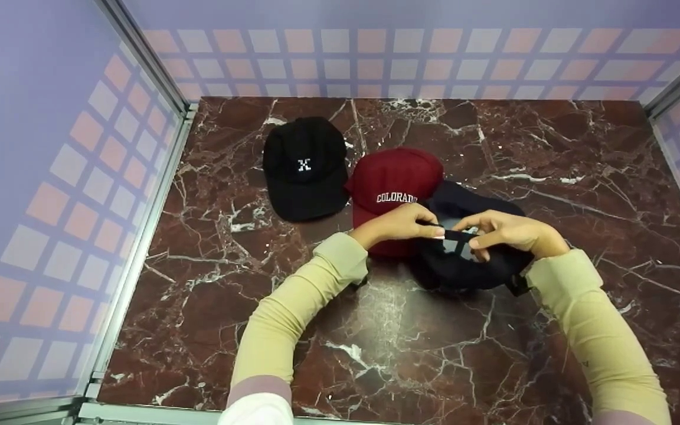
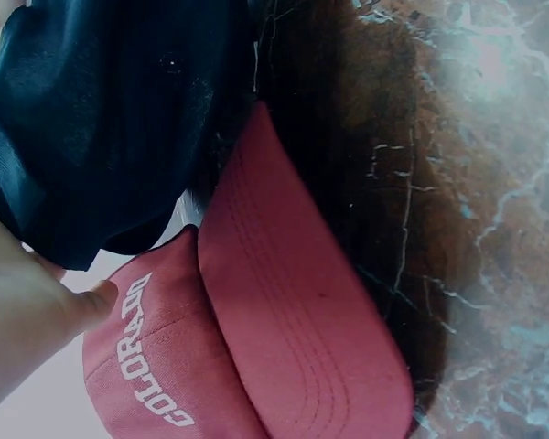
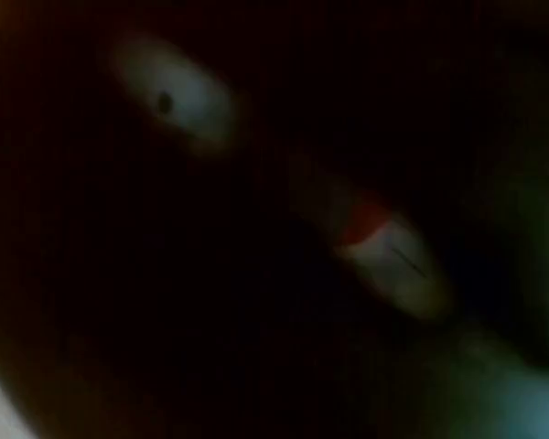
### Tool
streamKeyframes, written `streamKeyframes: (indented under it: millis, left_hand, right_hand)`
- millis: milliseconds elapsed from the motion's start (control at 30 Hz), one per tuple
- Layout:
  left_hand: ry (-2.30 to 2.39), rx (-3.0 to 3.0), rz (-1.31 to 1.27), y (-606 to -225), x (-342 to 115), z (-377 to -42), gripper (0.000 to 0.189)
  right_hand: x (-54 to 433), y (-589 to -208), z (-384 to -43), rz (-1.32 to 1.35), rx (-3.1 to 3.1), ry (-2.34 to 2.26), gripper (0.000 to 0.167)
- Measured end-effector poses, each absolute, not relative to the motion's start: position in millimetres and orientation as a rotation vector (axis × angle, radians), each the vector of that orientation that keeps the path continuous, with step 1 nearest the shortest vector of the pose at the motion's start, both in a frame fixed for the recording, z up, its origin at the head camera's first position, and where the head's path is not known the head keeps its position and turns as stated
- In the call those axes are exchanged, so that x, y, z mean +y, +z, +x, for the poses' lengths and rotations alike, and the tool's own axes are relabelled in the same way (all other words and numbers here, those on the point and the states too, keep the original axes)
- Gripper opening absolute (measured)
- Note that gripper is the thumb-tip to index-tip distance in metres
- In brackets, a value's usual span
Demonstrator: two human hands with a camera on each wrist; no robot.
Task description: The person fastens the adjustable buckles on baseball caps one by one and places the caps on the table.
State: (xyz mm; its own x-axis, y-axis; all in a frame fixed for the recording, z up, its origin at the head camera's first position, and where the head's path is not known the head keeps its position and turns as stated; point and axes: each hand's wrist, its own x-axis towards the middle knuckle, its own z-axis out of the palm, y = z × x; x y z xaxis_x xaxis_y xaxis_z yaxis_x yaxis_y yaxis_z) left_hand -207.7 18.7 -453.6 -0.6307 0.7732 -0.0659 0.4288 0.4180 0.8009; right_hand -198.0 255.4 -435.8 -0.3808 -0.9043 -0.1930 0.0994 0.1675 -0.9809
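A dark navy cap (image 1: 458, 274) is turned with its back opening and strap towards me, at the right of the group. My left hand (image 1: 396, 226) pinches the left part of its strap between thumb and fingers. On the strap's right part, the thumb and bent fingers of my right hand (image 1: 514, 232) hold the band. Beside it lies a red cap (image 1: 402, 168) lettered COLORADO, partly covered by my left hand and the navy cap. In the left wrist view, the dark cloth (image 2: 119, 119) overlaps the red crown. The right wrist view is too dark to make out much.
A black cap (image 1: 304, 141) with a small white emblem lies to the left of the red one. All rest on a dark red marbled table (image 1: 434, 366). Tiled-pattern panels (image 1: 375, 59) with metal frames stand at the back and sides.
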Motion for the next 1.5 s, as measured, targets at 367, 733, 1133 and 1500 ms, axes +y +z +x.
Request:
streamKeyframes:
  millis: [367,733,1133,1500]
  left_hand:
    - [0.967,2.819,1.27,-448.4,23.3,-191.1,0.028]
    - [0.797,2.801,1.401,-448.7,26.7,-187.9,0.054]
    - [0.629,2.732,1.078,-471.1,-4.7,-208.1,0.084]
    - [0.457,2.867,1.007,-485.8,-12.9,-214.2,0.08]
  right_hand:
    - [258.3,-436.5,-197.3,-0.748,1.534,-1.492,0.028]
    - [263.7,-428.6,-195.1,-0.773,1.584,-1.541,0.026]
    - [304.7,-432.1,-191.0,-0.575,2.48,-1.507,0.033]
    - [340.1,-475.2,-195.6,-0.513,2.651,-1.121,0.088]
